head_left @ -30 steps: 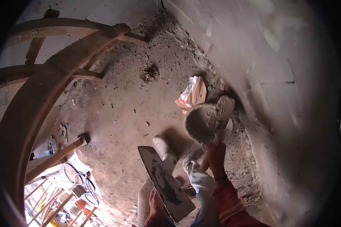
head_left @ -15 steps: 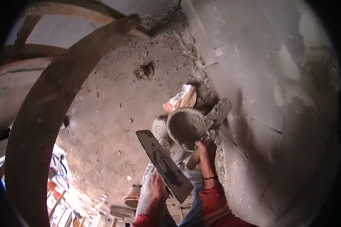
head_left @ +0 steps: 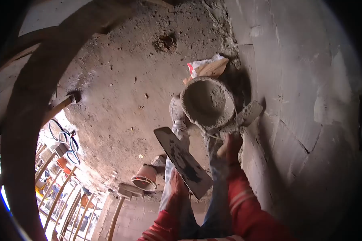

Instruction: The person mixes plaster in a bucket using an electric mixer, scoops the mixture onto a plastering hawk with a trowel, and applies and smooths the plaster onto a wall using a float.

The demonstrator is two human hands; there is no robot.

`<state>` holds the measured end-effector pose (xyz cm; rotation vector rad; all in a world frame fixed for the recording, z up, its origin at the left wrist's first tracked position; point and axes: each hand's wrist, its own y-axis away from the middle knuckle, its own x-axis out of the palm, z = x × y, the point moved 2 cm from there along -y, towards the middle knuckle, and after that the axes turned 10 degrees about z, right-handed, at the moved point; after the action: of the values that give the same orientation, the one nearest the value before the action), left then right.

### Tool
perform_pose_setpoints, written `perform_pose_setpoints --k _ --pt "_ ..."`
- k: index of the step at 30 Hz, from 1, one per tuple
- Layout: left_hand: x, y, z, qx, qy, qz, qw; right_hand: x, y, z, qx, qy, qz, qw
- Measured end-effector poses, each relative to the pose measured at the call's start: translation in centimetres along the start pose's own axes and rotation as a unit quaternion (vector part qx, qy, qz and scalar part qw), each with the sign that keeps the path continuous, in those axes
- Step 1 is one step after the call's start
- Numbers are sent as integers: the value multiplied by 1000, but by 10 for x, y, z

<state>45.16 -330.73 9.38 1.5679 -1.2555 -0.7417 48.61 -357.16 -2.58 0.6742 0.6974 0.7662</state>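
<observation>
My right hand (head_left: 232, 145) is closed round the handle of a trowel (head_left: 248, 115), whose blade is coated with grey mortar and lies just right of the bucket's rim. The round bucket (head_left: 186, 105) stands on the floor with wet mortar inside. Below and left of it, my left hand (head_left: 177, 191) holds a long flat rectangular float (head_left: 183, 162) from beneath. Dark smears of mortar mark the float's face. The left hand's fingers are mostly hidden behind the float.
A crumpled paper bag (head_left: 211, 67) lies behind the bucket. A plastered wall (head_left: 293, 100) rises on the right. Curved wooden beam (head_left: 32, 100) at left. An orange bucket (head_left: 145, 177) and a wooden-handled tool (head_left: 117, 213) are lower left; hoses (head_left: 64, 138) lie beyond.
The view has shifted. The trowel has moved from over the bucket's right rim to just outside it, lower down, and more of the bucket's inside shows. Both hands keep their tools.
</observation>
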Motion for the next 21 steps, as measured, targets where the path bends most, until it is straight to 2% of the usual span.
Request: perform_pose_setpoints --k 1,2,4,5,8,9,10,13,15,16,17,18,20,21 --pt "-9 -9 6 -21 106 73 991 -10 -17 -30 -66 136 6 988" --pt "-2 -13 -12 -6 36 82 996 -16 -27 -39 -130 221 -31 966" --pt "12 -11 -57 23 -106 103 989 -23 -33 -42 -250 378 -103 885" --pt "-8 -28 -45 73 -120 127 982 -27 -25 -25 -206 383 -67 898" --pt "-29 -56 -55 144 -276 146 939 -31 25 56 -138 434 21 890" --pt "-16 -57 -79 183 -414 138 881 -30 34 68 -11 455 56 889" --pt "-10 -61 -97 217 -542 128 802 -22 41 77 -53 454 58 888" --pt "-36 -97 -95 143 -353 167 909 6 47 82 -169 421 88 887" --pt "-28 -105 -104 87 -125 155 976 28 23 61 -242 448 47 859" --pt "-24 -107 -108 54 11 138 989 41 7 45 -293 460 15 838" --pt "-26 -111 -110 99 -39 148 983 57 -13 30 -245 501 24 830" --pt "-28 -112 -113 105 -67 152 981 71 -30 18 -195 540 35 818" --pt "-28 -118 -125 121 -120 164 972 103 -55 14 -170 513 72 839" --pt "-32 -126 -132 207 -298 172 916 113 -62 10 -158 498 90 848"
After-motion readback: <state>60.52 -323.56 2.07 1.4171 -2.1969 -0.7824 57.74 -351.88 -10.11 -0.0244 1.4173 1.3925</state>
